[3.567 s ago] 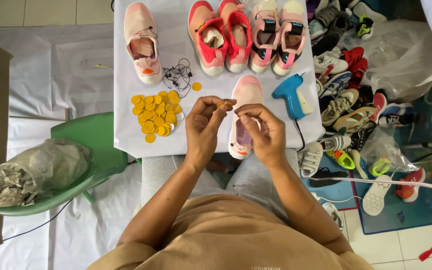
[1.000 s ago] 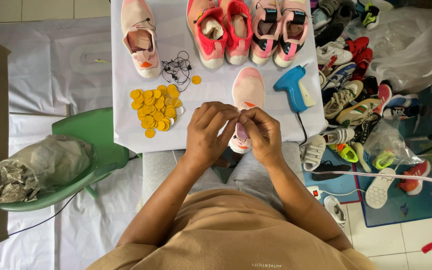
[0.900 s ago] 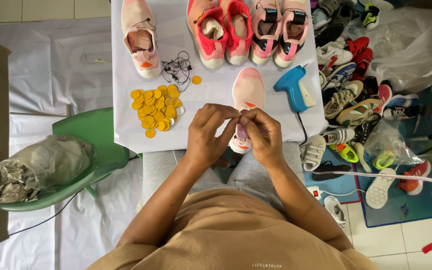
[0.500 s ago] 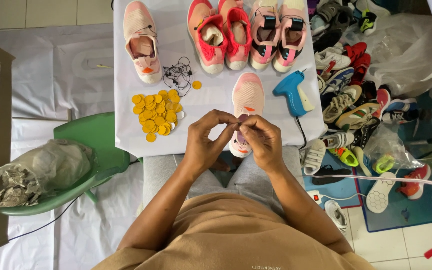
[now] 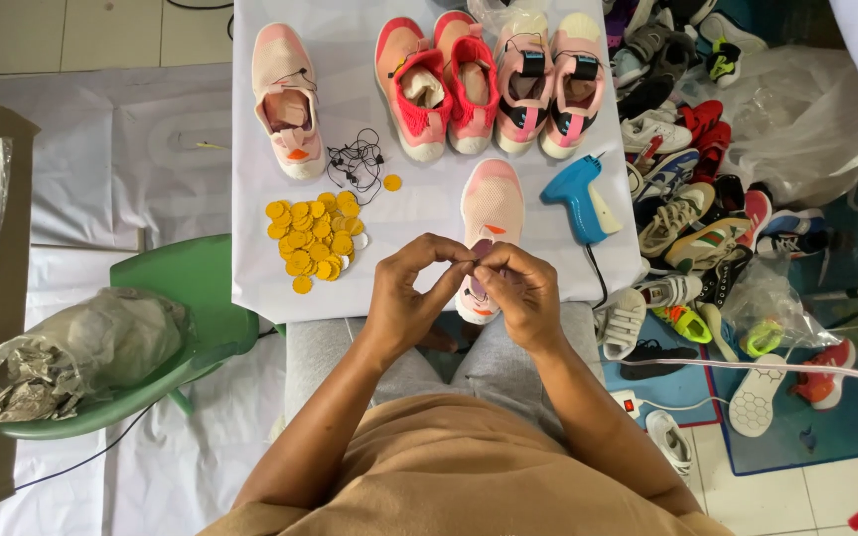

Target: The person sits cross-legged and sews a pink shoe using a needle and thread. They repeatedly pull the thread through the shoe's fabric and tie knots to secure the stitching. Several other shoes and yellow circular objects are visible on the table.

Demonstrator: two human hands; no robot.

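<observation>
In front of the person, the left hand and right hand pinch something tiny together over the pink shoe, its toe pointing to 12 o'clock.

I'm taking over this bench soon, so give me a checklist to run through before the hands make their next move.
1. Both hands meet over the work: left hand and right hand touch at the fingertips. Ok.
2. What the fingertips pinch: too small and hidden. Cannot tell.
3. Light pink shoe lies flat on the white table, right beneath the hands. Ok.
4. Blue tagging gun lies beside the shoe, untouched, nearer the right hand. Ok.
5. Pile of yellow round stickers sits nearer the left hand. Ok.
6. Black loop strings lie tangled. Not ok.
</observation>
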